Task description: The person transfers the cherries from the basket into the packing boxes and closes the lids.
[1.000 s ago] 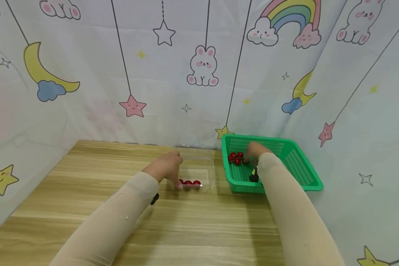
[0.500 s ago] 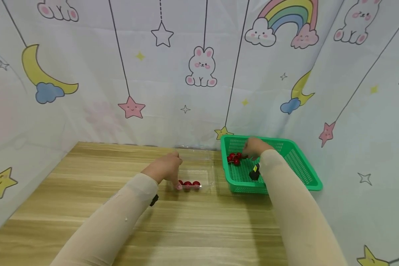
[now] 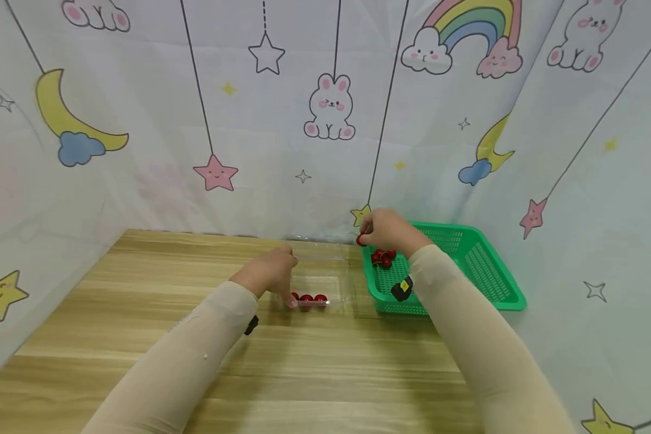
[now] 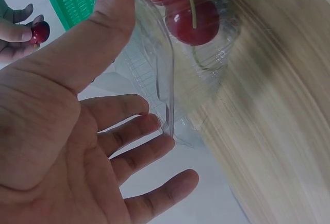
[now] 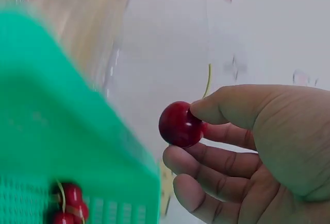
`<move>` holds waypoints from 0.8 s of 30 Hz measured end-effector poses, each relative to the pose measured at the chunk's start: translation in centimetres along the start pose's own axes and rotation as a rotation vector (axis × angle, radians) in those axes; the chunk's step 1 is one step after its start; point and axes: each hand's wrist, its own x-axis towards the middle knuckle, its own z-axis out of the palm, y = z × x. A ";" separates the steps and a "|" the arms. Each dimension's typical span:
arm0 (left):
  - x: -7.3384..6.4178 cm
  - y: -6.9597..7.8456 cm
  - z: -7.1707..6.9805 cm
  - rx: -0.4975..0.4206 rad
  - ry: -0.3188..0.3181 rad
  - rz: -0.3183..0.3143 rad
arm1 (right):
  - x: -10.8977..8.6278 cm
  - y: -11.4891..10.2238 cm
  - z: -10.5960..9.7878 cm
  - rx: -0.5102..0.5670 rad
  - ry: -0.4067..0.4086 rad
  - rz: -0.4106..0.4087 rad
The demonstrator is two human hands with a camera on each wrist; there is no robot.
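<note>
Red cherry (image 5: 180, 123): pinched in the right hand, near the basket's far left corner; apart from the basket in the right wrist view.
Right hand (image 5: 273, 147): narrow grip, thumb against the fruit, fingers behind and below.
Left hand (image 3: 268, 271): spread wide at the left end of the box, fingertips touching the plastic; how hard it presses, cannot tell.
Clear box (image 3: 325, 283): on the wooden table (image 3: 304, 374), lid raised at the back; likely light, thin, bendy, quick to slide or crease. Best steadied by an end wall.
Cherries in box (image 3: 306, 300): three seen along the front.
Green basket (image 3: 483, 268): right of the box, more cherries (image 3: 386, 263) at its left end.
Handling: fruit probably light, glossy, slippery; if real, bruises under a squeeze. Take it round the sides, softly; the thin stem (image 5: 208, 82) looks a poor hold, could snap off.
Hidden: leftmost boxed cherry partly behind the left thumb; basket cherries overlap, no sure count.
Hard to make out: box edges, nearly invisible against the pale backdrop (image 3: 271, 108); basket blurred in the right wrist view.
</note>
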 end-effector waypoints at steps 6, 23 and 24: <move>0.1 -0.1 0.0 -0.014 -0.001 -0.002 | -0.1 -3.3 2.7 0.038 -0.064 -0.061; 0.5 -0.3 -0.1 0.045 -0.014 0.001 | 3.6 -7.3 12.6 0.046 -0.102 -0.136; 0.5 -0.3 -0.1 0.048 -0.014 0.004 | 3.7 -7.5 12.9 0.064 -0.105 -0.127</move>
